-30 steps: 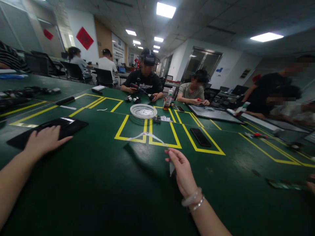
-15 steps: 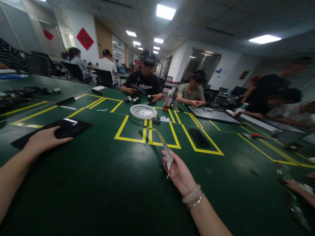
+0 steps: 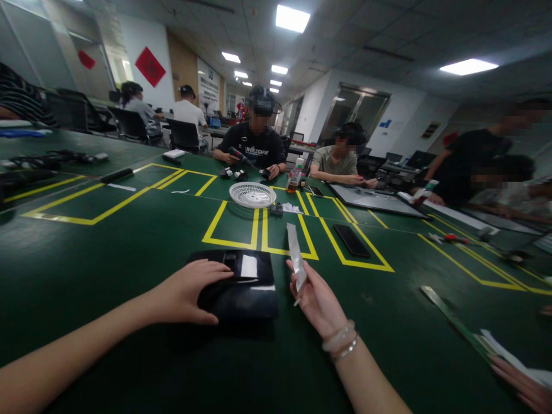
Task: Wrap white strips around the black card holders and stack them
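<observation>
My left hand [image 3: 183,294] grips the left side of a glossy black flat panel [image 3: 252,302] in front of me, fingers over its top and thumb near its front edge. A bright patch and a small dark raised part show on the panel's upper side. Just right of it, my right hand [image 3: 319,302] holds a narrow, see-through plastic strip [image 3: 295,247] between thumb and fingers, the strip pointing up and away from me. My right palm is turned partly upward.
A white round basket [image 3: 252,195], a small dark block [image 3: 276,209] and a bottle [image 3: 294,178] stand beyond. A black phone [image 3: 351,240] lies to the right inside yellow tape. Co-workers sit across the green table; another person's hand [image 3: 520,379] holds a long strip at lower right.
My left hand has brought the black panel from the far left to the middle, beside my right hand. The plastic strip has swung more upright. At right, the other person's strip has shifted.
</observation>
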Available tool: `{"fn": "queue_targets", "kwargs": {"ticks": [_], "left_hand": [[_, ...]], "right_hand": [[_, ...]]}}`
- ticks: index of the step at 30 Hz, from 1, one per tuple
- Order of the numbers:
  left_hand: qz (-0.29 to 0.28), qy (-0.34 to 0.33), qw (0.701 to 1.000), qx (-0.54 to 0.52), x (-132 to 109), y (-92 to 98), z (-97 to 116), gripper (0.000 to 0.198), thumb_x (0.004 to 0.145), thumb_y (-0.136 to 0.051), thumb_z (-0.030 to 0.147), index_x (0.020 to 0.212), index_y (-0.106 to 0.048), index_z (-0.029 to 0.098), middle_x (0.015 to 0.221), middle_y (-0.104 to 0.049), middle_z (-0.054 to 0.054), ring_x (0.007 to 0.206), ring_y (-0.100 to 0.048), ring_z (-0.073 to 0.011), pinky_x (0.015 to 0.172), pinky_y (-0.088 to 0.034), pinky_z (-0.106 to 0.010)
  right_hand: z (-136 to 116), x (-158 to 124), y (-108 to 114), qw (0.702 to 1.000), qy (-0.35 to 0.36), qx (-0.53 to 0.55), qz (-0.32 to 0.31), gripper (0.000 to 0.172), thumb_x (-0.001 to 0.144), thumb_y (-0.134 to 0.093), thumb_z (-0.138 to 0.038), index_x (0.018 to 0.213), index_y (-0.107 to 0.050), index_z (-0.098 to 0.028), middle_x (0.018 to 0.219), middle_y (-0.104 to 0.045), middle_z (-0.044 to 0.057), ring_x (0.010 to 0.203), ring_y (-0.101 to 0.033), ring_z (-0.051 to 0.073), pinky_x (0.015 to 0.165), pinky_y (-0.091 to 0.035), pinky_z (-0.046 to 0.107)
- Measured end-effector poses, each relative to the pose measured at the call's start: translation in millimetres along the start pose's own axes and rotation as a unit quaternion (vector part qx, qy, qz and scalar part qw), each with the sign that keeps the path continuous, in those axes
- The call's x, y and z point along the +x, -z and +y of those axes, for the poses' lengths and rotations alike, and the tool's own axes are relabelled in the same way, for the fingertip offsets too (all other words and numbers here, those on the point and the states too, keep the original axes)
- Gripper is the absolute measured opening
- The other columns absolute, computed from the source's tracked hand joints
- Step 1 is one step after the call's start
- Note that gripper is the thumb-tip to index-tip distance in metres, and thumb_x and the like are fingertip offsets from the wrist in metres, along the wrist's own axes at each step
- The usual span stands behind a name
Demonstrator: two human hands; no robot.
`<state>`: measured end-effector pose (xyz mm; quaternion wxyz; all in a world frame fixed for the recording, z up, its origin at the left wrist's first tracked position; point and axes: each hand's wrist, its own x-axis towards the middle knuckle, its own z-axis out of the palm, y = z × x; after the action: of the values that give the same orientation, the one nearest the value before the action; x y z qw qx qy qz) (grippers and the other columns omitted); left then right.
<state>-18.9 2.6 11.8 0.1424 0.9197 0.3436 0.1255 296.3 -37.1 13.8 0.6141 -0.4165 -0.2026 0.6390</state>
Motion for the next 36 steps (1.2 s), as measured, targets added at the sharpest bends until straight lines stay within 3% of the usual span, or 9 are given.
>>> {"fn": "queue_targets", "kwargs": {"ticks": [6, 10, 14, 19, 22, 24, 28, 32, 36], "left_hand": [[-0.015, -0.049, 0.999, 0.002, -1, -17.0, 12, 0.086, 0.074, -0.081, 0.053, 0.148, -0.044, 0.029, 0.149, -0.043, -0.009, 0.137, -0.04, -0.034, 0.117, -0.025, -0.058], [-0.02, -0.065, 0.997, 0.044, 1, -19.6, 4, 0.086, 0.077, -0.078, 0.056, 0.15, -0.041, 0.03, 0.153, -0.037, -0.009, 0.139, -0.036, -0.0341, 0.117, -0.022, -0.06], [0.044, -0.147, 0.981, 0.123, -3, -22.9, 3, 0.075, 0.081, -0.076, 0.052, 0.145, -0.048, 0.027, 0.151, -0.041, -0.008, 0.137, -0.039, -0.0331, 0.119, -0.024, -0.052], [0.191, -0.2, 0.943, 0.183, -15, -26.6, 8, 0.041, 0.097, -0.056, 0.029, 0.138, -0.055, 0.034, 0.135, -0.058, -0.002, 0.126, -0.053, -0.0254, 0.119, -0.028, -0.043], [0.123, -0.21, 0.957, 0.156, -10, -27.2, 11, 0.034, 0.096, -0.057, 0.034, 0.129, -0.062, 0.027, 0.129, -0.062, -0.004, 0.122, -0.055, -0.0259, 0.117, -0.031, -0.044], [0.07, -0.21, 0.968, 0.121, -3, -29.4, 12, 0.032, 0.093, -0.061, 0.033, 0.124, -0.064, 0.023, 0.122, -0.064, -0.006, 0.117, -0.058, -0.0249, 0.114, -0.036, -0.042], [0.035, -0.19, 0.977, 0.088, 4, -34.9, 12, 0.035, 0.089, -0.064, 0.03, 0.122, -0.065, 0.02, 0.117, -0.066, -0.007, 0.108, -0.061, -0.0237, 0.101, -0.047, -0.038], [0.024, -0.162, 0.982, 0.093, 3, -30.8, 15, 0.033, 0.089, -0.067, 0.035, 0.119, -0.067, 0.024, 0.121, -0.065, -0.006, 0.112, -0.059, -0.0252, 0.109, -0.039, -0.044], [0.021, -0.107, 0.987, 0.12, 2, -21.8, 12, 0.083, 0.075, -0.077, 0.056, 0.145, -0.047, 0.023, 0.149, -0.042, -0.012, 0.136, -0.04, -0.0357, 0.117, -0.022, -0.056]], "right_hand": [[2, -8, -5, 0.989, 0.075, -0.122, -0.029, 0.048, 0.079, -0.079, -0.034, 0.124, -0.065, -0.024, 0.117, -0.073, 0.005, 0.086, -0.07, 0.014, 0.08, -0.057, 0.027], [6, -11, -6, 0.939, 0.165, -0.292, -0.078, 0.045, 0.084, -0.073, -0.039, 0.127, -0.065, -0.026, 0.122, -0.071, 0.005, 0.107, -0.067, 0.02, 0.101, -0.048, 0.038], [7, -15, -8, 0.835, 0.254, -0.466, -0.144, 0.033, 0.093, -0.061, -0.036, 0.124, -0.067, -0.029, 0.129, -0.067, 0.006, 0.124, -0.058, 0.024, 0.109, -0.038, 0.046], [6, -26, -12, 0.634, 0.297, -0.671, -0.242, 0.037, 0.098, -0.049, -0.021, 0.129, -0.062, -0.036, 0.13, -0.066, 0.003, 0.119, -0.059, 0.022, 0.112, -0.026, 0.055], [9, -34, -15, 0.528, 0.291, -0.75, -0.273, 0.041, 0.095, -0.049, -0.015, 0.126, -0.062, -0.038, 0.13, -0.064, 0.002, 0.118, -0.057, 0.022, 0.113, -0.022, 0.058], [12, -38, -17, 0.488, 0.297, -0.778, -0.26, 0.038, 0.094, -0.052, -0.015, 0.121, -0.065, -0.037, 0.133, -0.062, 0.002, 0.124, -0.053, 0.025, 0.113, -0.02, 0.059], [17, -43, -19, 0.46, 0.318, -0.794, -0.239, 0.028, 0.095, -0.054, -0.025, 0.118, -0.066, -0.035, 0.136, -0.059, 0.004, 0.131, -0.045, 0.027, 0.115, -0.019, 0.058], [19, -42, -19, 0.456, 0.324, -0.796, -0.23, 0.026, 0.096, -0.055, -0.027, 0.118, -0.066, -0.035, 0.138, -0.058, 0.004, 0.134, -0.043, 0.027, 0.116, -0.018, 0.059], [16, -38, -18, 0.46, 0.336, -0.791, -0.224, 0.023, 0.096, -0.056, -0.031, 0.117, -0.065, -0.034, 0.142, -0.055, 0.003, 0.134, -0.043, 0.026, 0.116, -0.016, 0.058]]}}
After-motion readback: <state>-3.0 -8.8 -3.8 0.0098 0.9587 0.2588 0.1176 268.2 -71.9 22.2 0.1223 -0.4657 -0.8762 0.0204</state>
